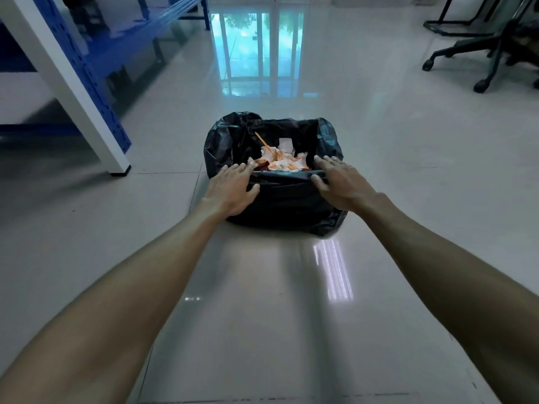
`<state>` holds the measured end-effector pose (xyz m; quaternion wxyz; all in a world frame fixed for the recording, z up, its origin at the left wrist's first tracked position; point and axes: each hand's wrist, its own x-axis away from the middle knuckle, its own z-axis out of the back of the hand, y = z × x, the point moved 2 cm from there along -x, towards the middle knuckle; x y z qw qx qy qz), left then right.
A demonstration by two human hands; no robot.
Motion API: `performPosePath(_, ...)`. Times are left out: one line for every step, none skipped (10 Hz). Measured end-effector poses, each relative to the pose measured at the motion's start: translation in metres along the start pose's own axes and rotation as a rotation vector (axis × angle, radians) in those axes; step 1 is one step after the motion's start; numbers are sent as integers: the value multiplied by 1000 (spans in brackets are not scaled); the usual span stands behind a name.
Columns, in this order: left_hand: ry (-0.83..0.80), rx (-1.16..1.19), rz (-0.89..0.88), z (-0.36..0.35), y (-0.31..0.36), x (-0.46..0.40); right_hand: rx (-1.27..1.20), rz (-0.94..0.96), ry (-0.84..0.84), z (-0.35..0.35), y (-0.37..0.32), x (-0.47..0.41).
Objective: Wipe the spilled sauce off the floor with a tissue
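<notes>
Both hands, left (230, 189) and right (339, 182), rest flat with fingers spread on the bin's (280, 196) near rim, grasping nothing; stained tissues (284, 161) lie inside the bin.

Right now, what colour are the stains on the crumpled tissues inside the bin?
Orange-red, on white crumpled tissues in the black plastic bin liner; head view.

Bin (280, 196) blocks centre; floor (408, 170) open both sides.

Glossy tiled floor (262, 316) (mirror-like), crinkled black plastic bin liner (285, 196)
</notes>
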<state>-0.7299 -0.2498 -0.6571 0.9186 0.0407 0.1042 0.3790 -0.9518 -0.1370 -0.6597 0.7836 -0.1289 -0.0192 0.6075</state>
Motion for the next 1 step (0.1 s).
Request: performPosePath(52, 20, -19, 13, 1, 16, -162, -42, 79, 15, 1, 4)
